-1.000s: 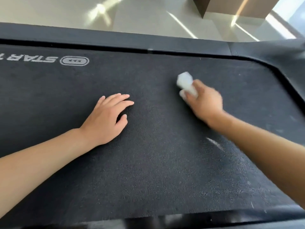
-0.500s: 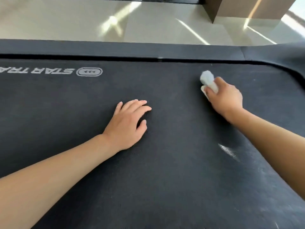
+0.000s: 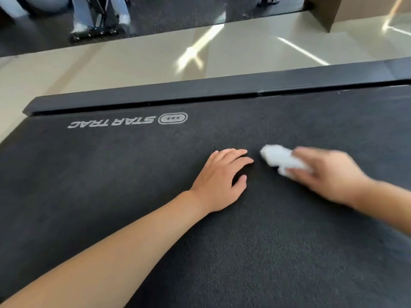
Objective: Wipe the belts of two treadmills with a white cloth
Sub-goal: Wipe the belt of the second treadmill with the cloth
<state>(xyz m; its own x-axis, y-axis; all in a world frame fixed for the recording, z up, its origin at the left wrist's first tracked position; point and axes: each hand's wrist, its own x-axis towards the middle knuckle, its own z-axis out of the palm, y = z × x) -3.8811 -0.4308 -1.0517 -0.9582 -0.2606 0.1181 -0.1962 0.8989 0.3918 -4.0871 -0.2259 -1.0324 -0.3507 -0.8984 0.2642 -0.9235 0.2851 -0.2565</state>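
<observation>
A black treadmill belt (image 3: pixel 111 196) with white "STAR TRAC" lettering fills most of the head view. My left hand (image 3: pixel 219 181) rests flat on the belt near the middle, fingers straight. Just to its right, my right hand (image 3: pixel 327 174), blurred by motion, grips a bunched white cloth (image 3: pixel 280 160) and presses it on the belt. The cloth's free end sticks out toward my left fingertips, a small gap apart.
A black side rail (image 3: pixel 200 92) borders the belt's far edge. Beyond it lies a glossy beige floor (image 3: pixel 133 61) with sun streaks. A person's legs and wheeled equipment (image 3: pixel 93 21) stand at the top left, a brown block (image 3: pixel 347 10) at the top right.
My right hand has swept the cloth leftward across the belt until it is close to my left hand. My view has shifted left, showing the belt's full lettering. My left hand stays flat.
</observation>
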